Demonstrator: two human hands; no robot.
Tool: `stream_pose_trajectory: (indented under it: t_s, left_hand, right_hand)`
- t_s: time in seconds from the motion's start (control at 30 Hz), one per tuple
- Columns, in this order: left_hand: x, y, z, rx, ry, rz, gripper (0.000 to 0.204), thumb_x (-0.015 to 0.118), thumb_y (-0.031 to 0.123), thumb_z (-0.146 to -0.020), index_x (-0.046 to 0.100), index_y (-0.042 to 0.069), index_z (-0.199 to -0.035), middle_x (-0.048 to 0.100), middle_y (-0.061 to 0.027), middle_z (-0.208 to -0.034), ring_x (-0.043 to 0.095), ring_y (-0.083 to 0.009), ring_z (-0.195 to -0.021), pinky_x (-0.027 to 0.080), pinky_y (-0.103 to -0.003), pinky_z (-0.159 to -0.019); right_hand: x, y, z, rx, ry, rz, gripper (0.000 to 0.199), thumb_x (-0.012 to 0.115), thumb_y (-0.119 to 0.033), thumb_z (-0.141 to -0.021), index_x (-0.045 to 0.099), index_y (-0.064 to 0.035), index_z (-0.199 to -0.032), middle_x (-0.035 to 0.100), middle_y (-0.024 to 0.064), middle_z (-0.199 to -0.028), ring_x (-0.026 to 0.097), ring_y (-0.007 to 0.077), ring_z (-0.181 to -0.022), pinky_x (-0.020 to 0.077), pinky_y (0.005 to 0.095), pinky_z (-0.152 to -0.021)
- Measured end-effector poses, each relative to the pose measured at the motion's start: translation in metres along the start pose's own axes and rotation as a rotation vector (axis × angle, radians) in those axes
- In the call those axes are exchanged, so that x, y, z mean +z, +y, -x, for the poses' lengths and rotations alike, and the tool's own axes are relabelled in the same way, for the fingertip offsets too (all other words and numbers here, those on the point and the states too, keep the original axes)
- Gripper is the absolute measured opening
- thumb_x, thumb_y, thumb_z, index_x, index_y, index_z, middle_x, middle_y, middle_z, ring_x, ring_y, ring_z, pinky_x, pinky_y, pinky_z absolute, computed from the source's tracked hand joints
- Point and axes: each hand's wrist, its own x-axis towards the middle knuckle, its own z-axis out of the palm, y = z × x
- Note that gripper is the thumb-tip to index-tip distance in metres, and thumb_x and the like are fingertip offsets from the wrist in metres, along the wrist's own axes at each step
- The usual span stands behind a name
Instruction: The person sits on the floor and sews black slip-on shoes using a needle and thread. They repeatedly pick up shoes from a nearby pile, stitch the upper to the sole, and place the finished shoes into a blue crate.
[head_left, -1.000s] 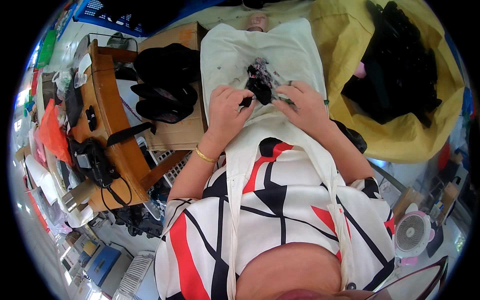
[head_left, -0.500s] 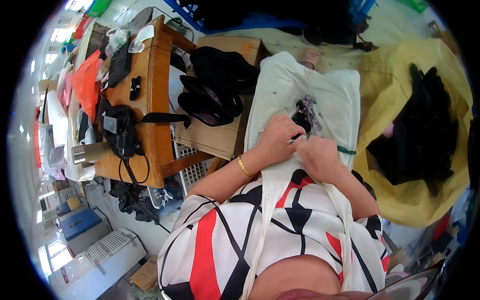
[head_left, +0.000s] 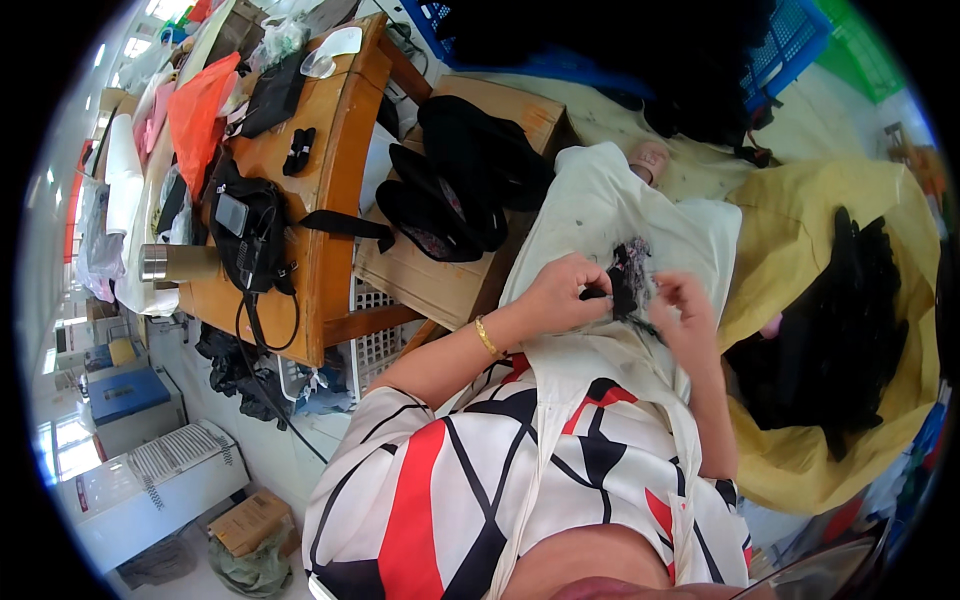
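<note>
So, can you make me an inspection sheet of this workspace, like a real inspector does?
Surface: white apron cloth spread out in front of the person, with dark specks on it.
Work things: small black piece at the hands, fuzzy scraps next to it; exact kind unclear.
Left hand: fingertips pinched on the black piece.
Right hand: fingers bent beside the black piece, blurred; grip unclear.
Clutter: wooden table bearing a black bag and metal flask.
Cables: thin black cord at lower left; cable or strap, cannot tell.
Surroundings: yellow sack of dark items on the right, cardboard box on the left, blue crate beyond.
</note>
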Motion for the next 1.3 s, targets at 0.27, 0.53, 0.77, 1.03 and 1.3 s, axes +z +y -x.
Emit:
stream_pose_trajectory:
  t_s: [0.27,0.53,0.77,1.03,1.3]
  left_hand:
    - [-0.064,-0.034,-0.019,-0.349,0.654,0.547,0.020,0.069,0.018,-0.091,0.064,0.009,-0.108,0.062,0.0033,-0.097,0.055,-0.0048,-0.085,0.045,-0.021,-0.077]
    - [-0.167,-0.171,-0.053,-0.506,0.915,1.319,0.030,0.072,0.028,-0.090,0.052,0.016,-0.071,0.053,0.0051,-0.057,0.057,-0.0096,-0.053,0.049,-0.023,-0.052]
    - [-0.139,-0.130,-0.060,-0.353,0.908,0.843,0.012,0.070,0.006,-0.088,0.067,0.003,-0.099,0.069,-0.0092,-0.100,0.066,-0.0194,-0.091,0.055,-0.032,-0.084]
    - [-0.011,-0.018,0.019,-0.474,0.428,0.466,0.028,0.068,0.002,-0.088,0.062,0.000,-0.116,0.068,-0.0045,-0.108,0.062,-0.0120,-0.098,0.048,-0.027,-0.091]
    - [0.022,0.017,0.027,-0.596,0.188,0.888,0.025,0.067,0.020,-0.095,0.063,0.002,-0.112,0.066,-0.0024,-0.106,0.058,-0.0088,-0.096,0.045,-0.026,-0.087]
  right_hand:
    - [0.025,0.006,-0.008,0.043,-0.057,0.059,0.012,0.062,-0.010,-0.094,0.062,0.0022,-0.093,0.053,0.0094,-0.074,0.053,0.0197,-0.069,0.0433,0.0310,-0.064]
    - [0.025,0.003,-0.011,0.276,-0.014,0.028,0.019,0.059,-0.017,-0.098,0.062,0.0019,-0.096,0.055,0.0077,-0.075,0.051,0.0156,-0.069,0.0434,0.0285,-0.065]
    - [0.018,0.008,-0.003,0.442,0.020,-0.491,0.019,0.061,-0.019,-0.099,0.064,-0.0006,-0.104,0.056,-0.0040,-0.080,0.048,0.0037,-0.070,0.0418,0.0204,-0.064]
    - [0.026,0.003,0.002,0.441,0.008,-0.593,0.017,0.064,-0.015,-0.097,0.062,-0.0019,-0.107,0.060,-0.0037,-0.084,0.051,0.0034,-0.072,0.0450,0.0206,-0.067]
    - [0.063,0.014,0.007,-0.020,-0.203,0.041,0.017,0.066,-0.016,-0.091,0.064,-0.0023,-0.100,0.066,0.0104,-0.086,0.064,0.0257,-0.078,0.0511,0.0345,-0.070]
